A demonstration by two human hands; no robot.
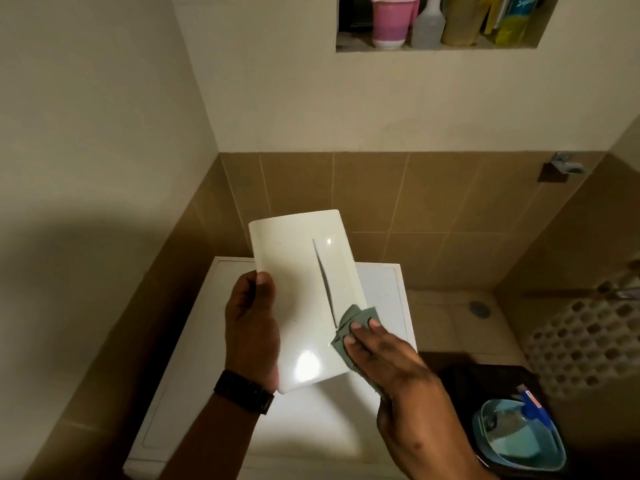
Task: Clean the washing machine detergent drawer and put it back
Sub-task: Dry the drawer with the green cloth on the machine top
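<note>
1. Holding the detergent drawer (pixel 304 299) up in the air over the washing machine (pixel 214 403), the left hand (pixel 252 327) has its thumb curled over the drawer's left edge with the rest of the hand wrapped behind it. There's a dark watch (pixel 244 391) on that wrist.

2. What faces the camera is the drawer's glossy white front panel, with the handle recess running down the middle. It's tilted, top end leaning away toward the wall.

3. The right hand (pixel 384 355) has fairly straight fingers pressing a folded grey-green cloth (pixel 353 327) flat against the lower right of the panel, right beside the bottom of the recess.

4. My take on doing this bit well: keep the left grip firm so the panel doesn't twist under the push, then work the cloth along the recess edge, since gunk probably hides there. The compartments aren't visible from this angle, so I can't tell if they're clean.

5. Surface: the washer's white top sits directly below, catching a bright glare, so if the drawer slips it lands there.

6. Room: cream wall up top, brown tiles (pixel 398 195) lower down, and a wall niche (pixel 440 46) with a pink cup (pixel 389 24) and some bottles. Further right there's a floor drain (pixel 479 308), a honeycomb-pattern basket (pixel 585 341) and a blue basin (pixel 519 434) down on the floor.
</note>
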